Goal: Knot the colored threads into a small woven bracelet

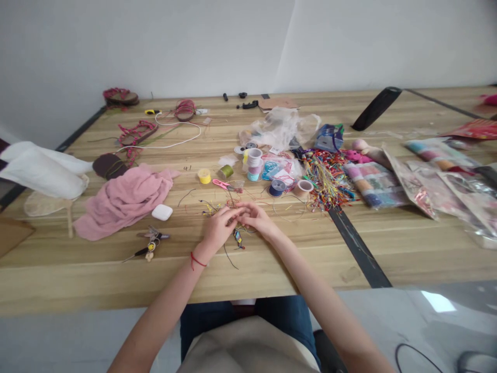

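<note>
Left hand (218,229) and right hand (257,217) close together over the wooden table (97,280), middle of the frame, fingers (235,211) pinched tight on thin threads (223,207), small woven band (238,239) just below.

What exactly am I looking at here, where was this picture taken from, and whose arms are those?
There's no machine here: those are a person's own two bare hands, seen from a camera worn on their head, looking forward and down. The left hand, with a red string around its wrist, and the right hand meet over a wooden table. Their fingertips are among thin coloured threads, though exactly what they pinch is too small to tell. A small beaded or braided strip lies just below them. Nearby are spools of thread, a bundle of multicoloured threads, a pink cloth and a white earbud case.
</note>
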Demonstrator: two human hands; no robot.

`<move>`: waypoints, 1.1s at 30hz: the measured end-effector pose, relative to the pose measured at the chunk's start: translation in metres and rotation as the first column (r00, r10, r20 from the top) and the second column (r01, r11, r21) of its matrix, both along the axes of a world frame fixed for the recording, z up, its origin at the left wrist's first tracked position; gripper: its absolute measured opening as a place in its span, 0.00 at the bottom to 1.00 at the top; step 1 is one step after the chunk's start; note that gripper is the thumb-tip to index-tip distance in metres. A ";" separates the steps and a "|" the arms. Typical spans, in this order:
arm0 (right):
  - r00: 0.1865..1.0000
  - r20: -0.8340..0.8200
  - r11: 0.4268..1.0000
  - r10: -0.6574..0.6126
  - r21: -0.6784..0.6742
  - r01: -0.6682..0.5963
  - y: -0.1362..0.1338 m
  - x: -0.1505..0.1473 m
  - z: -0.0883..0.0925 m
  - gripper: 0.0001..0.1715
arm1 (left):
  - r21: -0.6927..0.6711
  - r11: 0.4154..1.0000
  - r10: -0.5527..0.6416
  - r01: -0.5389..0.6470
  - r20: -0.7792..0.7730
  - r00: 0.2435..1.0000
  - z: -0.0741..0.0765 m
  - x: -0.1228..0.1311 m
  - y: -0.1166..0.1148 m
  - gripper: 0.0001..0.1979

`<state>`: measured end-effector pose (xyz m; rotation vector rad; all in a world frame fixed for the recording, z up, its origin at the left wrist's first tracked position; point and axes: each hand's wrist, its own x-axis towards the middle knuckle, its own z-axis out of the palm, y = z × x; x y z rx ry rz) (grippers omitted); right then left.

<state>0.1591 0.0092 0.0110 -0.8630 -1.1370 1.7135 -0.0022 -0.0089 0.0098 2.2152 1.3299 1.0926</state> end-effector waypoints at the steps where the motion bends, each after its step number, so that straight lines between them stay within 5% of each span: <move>1: 1.000 -0.009 1.000 0.012 0.012 -0.012 -0.001 -0.001 0.000 0.26 | -0.005 1.000 -0.008 0.008 0.000 1.000 0.000 0.000 0.000 0.16; 21: 0.987 0.035 0.987 -0.156 -0.041 0.158 0.001 -0.006 -0.003 0.27 | 0.010 0.999 0.043 -0.043 -0.019 0.999 0.001 0.001 0.000 0.15; 33: 0.995 0.067 0.993 -0.075 -0.083 0.081 -0.002 0.000 0.005 0.21 | 0.085 0.995 0.053 -0.052 -0.016 0.998 -0.003 0.004 -0.004 0.16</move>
